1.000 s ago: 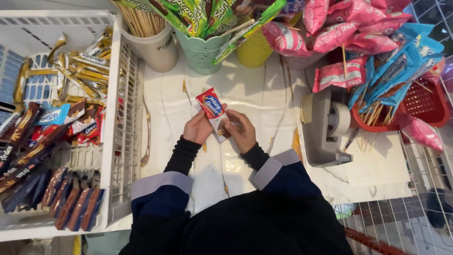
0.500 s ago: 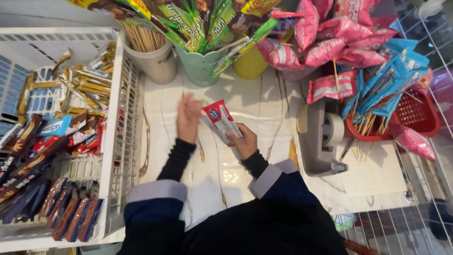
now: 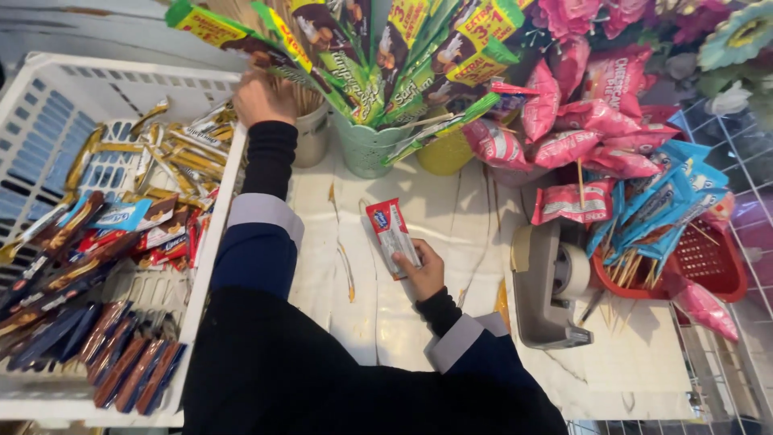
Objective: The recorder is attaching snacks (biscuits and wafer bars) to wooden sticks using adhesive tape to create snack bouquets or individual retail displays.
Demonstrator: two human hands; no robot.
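Far left of frame: white plastic basket [image 3: 211, 242] holding gold, red, blue and brown snack bars [image 3: 121, 266], sorted roughly by colour. Upper left-centre: left hand [image 3: 262, 98] reaching up to the wooden skewers [image 3: 304, 95] standing in a grey cup [image 3: 312, 137]; fingers curled in at the skewer tops, can't tell if it's actually pinching one. Just right of that, a green pot [image 3: 366, 149] with long green and brown snack packets on sticks [image 3: 362, 48] fanned out, then a yellow pot [image 3: 443, 155] behind it. Centre of frame: right hand [image 3: 424, 274] over the white marble counter [image 3: 475, 242], thumb and fingers clamped on the lower end of a small red-and-white packet [image 3: 392, 235], which sticks up and left from the grip, flat side to camera. Right of centre: grey tape dispenser [image 3: 551, 282] on the counter. Upper right: pink packets [image 3: 580, 121] on sticks. Far right: blue packets [image 3: 660, 201] on sticks in a red basket [image 3: 713, 262].
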